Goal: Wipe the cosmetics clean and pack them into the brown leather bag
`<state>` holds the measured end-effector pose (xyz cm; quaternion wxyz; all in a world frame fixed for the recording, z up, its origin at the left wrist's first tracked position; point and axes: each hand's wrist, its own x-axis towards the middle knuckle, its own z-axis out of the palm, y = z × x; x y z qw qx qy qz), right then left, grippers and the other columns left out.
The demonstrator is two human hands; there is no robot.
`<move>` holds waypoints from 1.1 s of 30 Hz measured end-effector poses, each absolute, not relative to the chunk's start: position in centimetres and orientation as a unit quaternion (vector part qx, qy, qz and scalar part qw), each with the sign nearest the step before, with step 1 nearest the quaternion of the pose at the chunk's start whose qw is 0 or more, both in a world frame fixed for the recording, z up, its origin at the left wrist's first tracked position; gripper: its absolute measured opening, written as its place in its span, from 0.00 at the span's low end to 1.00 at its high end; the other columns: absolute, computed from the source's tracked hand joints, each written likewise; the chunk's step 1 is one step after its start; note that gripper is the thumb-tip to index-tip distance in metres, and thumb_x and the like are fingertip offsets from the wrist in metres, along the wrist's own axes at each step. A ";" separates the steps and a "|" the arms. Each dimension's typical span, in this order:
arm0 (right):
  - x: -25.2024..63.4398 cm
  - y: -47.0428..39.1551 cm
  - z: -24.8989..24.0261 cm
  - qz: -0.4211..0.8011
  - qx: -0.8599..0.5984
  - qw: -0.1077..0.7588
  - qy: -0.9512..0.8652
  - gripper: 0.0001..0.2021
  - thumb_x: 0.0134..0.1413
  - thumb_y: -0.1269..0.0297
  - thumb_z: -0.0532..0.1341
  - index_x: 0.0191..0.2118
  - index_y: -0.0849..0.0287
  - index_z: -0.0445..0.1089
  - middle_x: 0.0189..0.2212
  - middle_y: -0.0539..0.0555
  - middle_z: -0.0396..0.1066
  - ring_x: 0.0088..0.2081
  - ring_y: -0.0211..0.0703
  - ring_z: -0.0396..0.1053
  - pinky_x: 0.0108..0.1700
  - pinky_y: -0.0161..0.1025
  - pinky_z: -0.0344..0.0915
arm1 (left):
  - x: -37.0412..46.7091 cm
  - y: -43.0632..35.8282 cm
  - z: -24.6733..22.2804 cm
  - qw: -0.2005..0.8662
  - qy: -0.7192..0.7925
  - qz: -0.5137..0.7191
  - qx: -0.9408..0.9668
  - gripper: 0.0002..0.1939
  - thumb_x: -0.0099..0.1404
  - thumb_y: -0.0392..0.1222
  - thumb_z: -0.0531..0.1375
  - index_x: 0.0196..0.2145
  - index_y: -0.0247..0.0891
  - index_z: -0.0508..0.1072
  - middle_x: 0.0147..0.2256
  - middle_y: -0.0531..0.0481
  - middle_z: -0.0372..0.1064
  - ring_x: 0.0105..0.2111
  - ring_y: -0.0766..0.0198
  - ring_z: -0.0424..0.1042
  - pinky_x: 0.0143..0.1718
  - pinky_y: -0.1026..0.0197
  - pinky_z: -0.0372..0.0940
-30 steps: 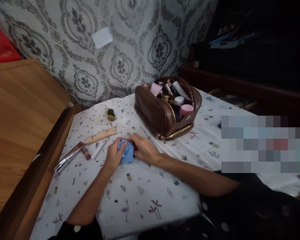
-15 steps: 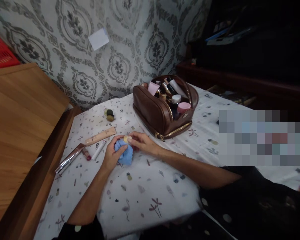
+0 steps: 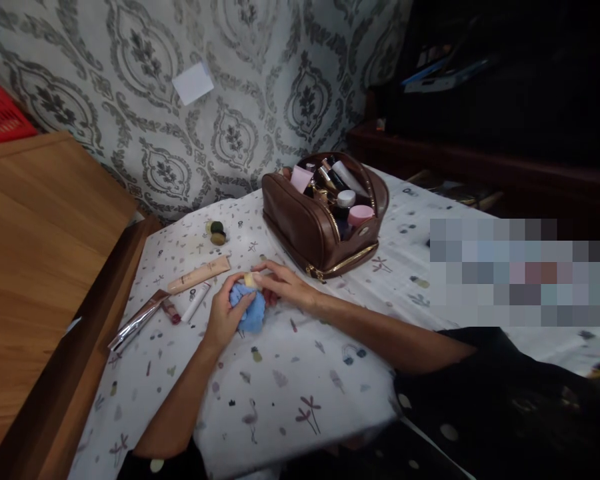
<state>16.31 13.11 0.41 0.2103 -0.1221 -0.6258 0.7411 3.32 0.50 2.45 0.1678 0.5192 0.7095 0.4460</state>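
Note:
My left hand (image 3: 226,308) is closed around a crumpled blue cloth (image 3: 251,316). A small pale-yellow item (image 3: 251,279), its kind too small to make out, pokes up out of the cloth. The fingers of my right hand (image 3: 283,285) pinch that item from the right side. Left of my hands lie a beige squeeze tube (image 3: 199,275), a slim white tube (image 3: 196,303), a dark red lipstick (image 3: 171,311) and a shiny metallic tube (image 3: 137,323). Farther back sit small green and olive round pieces (image 3: 217,233).
An unzipped brown leather makeup bag (image 3: 300,223) full of cosmetics stands behind my right hand. A wooden panel (image 3: 50,220) borders the table on the left, with a red basket (image 3: 3,110) above it. Patterned wallpaper (image 3: 235,133) rises at the back.
The view has shifted slightly, so the bag and table sit a bit farther left. Both hands keep hold of the cloth and yellow item, with only small finger movement.

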 end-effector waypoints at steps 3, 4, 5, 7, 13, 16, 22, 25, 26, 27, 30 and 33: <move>16.4 13.2 0.4 0.736 -0.112 0.199 -0.637 0.27 0.48 0.36 0.63 0.38 0.56 0.63 0.16 0.44 0.66 0.19 0.37 0.66 0.22 0.33 0.61 | 3.4 0.5 2.5 0.161 0.711 0.445 0.520 0.21 0.61 0.49 0.62 0.50 0.38 0.71 0.40 0.49 0.74 0.38 0.59 0.72 0.42 0.60 0.67; 16.4 13.2 0.4 0.736 -0.109 0.194 -0.639 0.27 0.48 0.35 0.62 0.36 0.56 0.63 0.16 0.44 0.66 0.19 0.36 0.65 0.22 0.33 0.61 | 3.4 0.5 2.5 0.158 0.712 0.443 0.522 0.21 0.61 0.49 0.62 0.50 0.38 0.71 0.40 0.49 0.74 0.39 0.59 0.72 0.42 0.60 0.67; 16.4 13.2 0.4 0.737 -0.107 0.190 -0.639 0.27 0.47 0.35 0.62 0.35 0.56 0.63 0.16 0.44 0.66 0.19 0.36 0.65 0.22 0.33 0.60 | 3.5 0.5 2.6 0.155 0.712 0.441 0.524 0.21 0.61 0.49 0.62 0.50 0.38 0.71 0.40 0.49 0.74 0.39 0.58 0.72 0.42 0.60 0.67; 16.4 13.3 0.4 0.741 -0.109 0.187 -0.636 0.27 0.47 0.34 0.62 0.34 0.57 0.63 0.16 0.43 0.65 0.18 0.35 0.64 0.22 0.33 0.60 | 3.6 0.4 2.7 0.155 0.709 0.442 0.528 0.21 0.61 0.48 0.62 0.50 0.38 0.71 0.41 0.48 0.74 0.40 0.58 0.72 0.43 0.60 0.67; 16.2 13.4 0.1 0.752 -0.115 0.178 -0.624 0.27 0.50 0.35 0.61 0.32 0.58 0.63 0.15 0.44 0.65 0.18 0.35 0.65 0.20 0.32 0.59 | 3.7 0.3 2.8 0.167 0.708 0.459 0.511 0.19 0.60 0.48 0.62 0.47 0.39 0.72 0.39 0.49 0.74 0.38 0.60 0.71 0.42 0.60 0.67; 16.2 13.2 0.1 0.757 -0.109 0.177 -0.620 0.28 0.47 0.34 0.63 0.29 0.60 0.66 0.17 0.46 0.67 0.19 0.33 0.64 0.21 0.31 0.59 | 3.5 0.3 2.6 0.186 0.712 0.490 0.467 0.17 0.57 0.48 0.63 0.43 0.38 0.74 0.36 0.51 0.73 0.35 0.61 0.71 0.40 0.62 0.67; 16.9 12.5 1.3 0.832 -0.083 0.197 -0.512 0.38 0.32 0.41 0.74 0.47 0.59 0.68 0.24 0.43 0.69 0.23 0.32 0.68 0.24 0.29 0.62 | 4.0 -0.1 2.7 0.264 0.687 0.572 0.363 0.19 0.55 0.53 0.65 0.39 0.36 0.75 0.25 0.55 0.68 0.23 0.68 0.63 0.25 0.67 0.62; 18.3 12.8 2.4 0.841 -0.049 0.163 -0.514 0.42 0.31 0.46 0.76 0.54 0.57 0.67 0.26 0.42 0.68 0.24 0.32 0.69 0.27 0.30 0.66 | 5.0 -0.1 3.6 0.310 0.663 0.594 0.335 0.23 0.49 0.56 0.68 0.36 0.36 0.75 0.21 0.56 0.65 0.19 0.69 0.59 0.20 0.68 0.58; 19.0 13.0 2.8 0.840 -0.037 0.150 -0.520 0.42 0.31 0.47 0.76 0.55 0.57 0.67 0.27 0.43 0.68 0.25 0.31 0.69 0.29 0.31 0.66 | 5.5 0.0 4.0 0.329 0.654 0.593 0.336 0.24 0.46 0.57 0.70 0.34 0.35 0.76 0.20 0.56 0.65 0.19 0.69 0.60 0.19 0.68 0.58; 19.8 13.2 3.0 0.838 -0.027 0.141 -0.527 0.42 0.32 0.49 0.77 0.57 0.56 0.67 0.28 0.43 0.68 0.26 0.31 0.69 0.30 0.31 0.67 | 6.0 0.1 4.4 0.347 0.646 0.591 0.336 0.25 0.44 0.58 0.70 0.32 0.35 0.75 0.20 0.56 0.65 0.19 0.69 0.60 0.19 0.68 0.58; 22.6 14.0 3.6 0.832 -0.001 0.139 -0.537 0.41 0.33 0.57 0.78 0.58 0.54 0.68 0.32 0.45 0.70 0.32 0.32 0.70 0.37 0.31 0.67 | 7.7 1.0 5.2 0.388 0.641 0.571 0.335 0.26 0.44 0.61 0.70 0.30 0.35 0.75 0.20 0.54 0.65 0.19 0.68 0.61 0.19 0.66 0.60; 25.7 14.5 3.9 0.847 0.007 0.149 -0.511 0.38 0.34 0.61 0.78 0.56 0.54 0.71 0.38 0.50 0.74 0.40 0.38 0.72 0.45 0.37 0.68 | 9.5 2.3 5.6 0.397 0.652 0.541 0.354 0.22 0.52 0.59 0.67 0.30 0.36 0.74 0.20 0.54 0.65 0.20 0.67 0.63 0.20 0.66 0.62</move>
